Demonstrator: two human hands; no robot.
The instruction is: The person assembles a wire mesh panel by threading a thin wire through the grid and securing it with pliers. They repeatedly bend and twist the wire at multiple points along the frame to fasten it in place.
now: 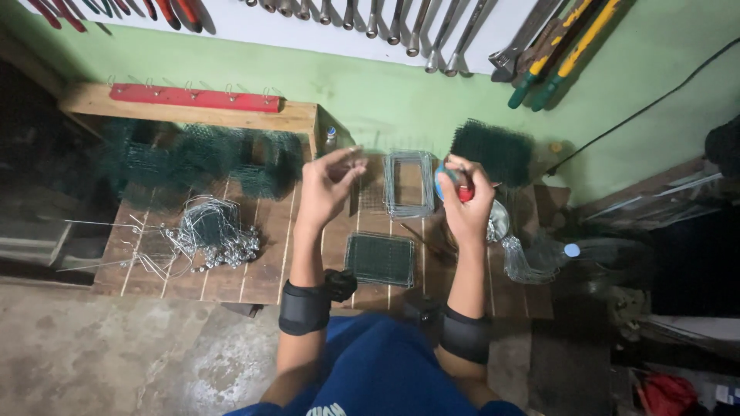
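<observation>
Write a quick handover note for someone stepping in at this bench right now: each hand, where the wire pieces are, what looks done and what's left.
Left hand: raised, fingers pinched on something thin; what exactly is unclear.
Right hand: closed around a red and blue tool.
Between the hands, a wire frame stands on the wooden bench; a flat mesh panel lies nearer.
Done, seemingly: a pile of wire pieces, left.
Left: green mesh at the back.

Bench: a low table of wooden slats (270,262) is sitting before me.
Left: a tangle of wire hooks (204,239) is lying there.
Middle: a flat green mesh panel (379,260) is resting.
Back: green mesh rolls (193,158) are piling up.
</observation>
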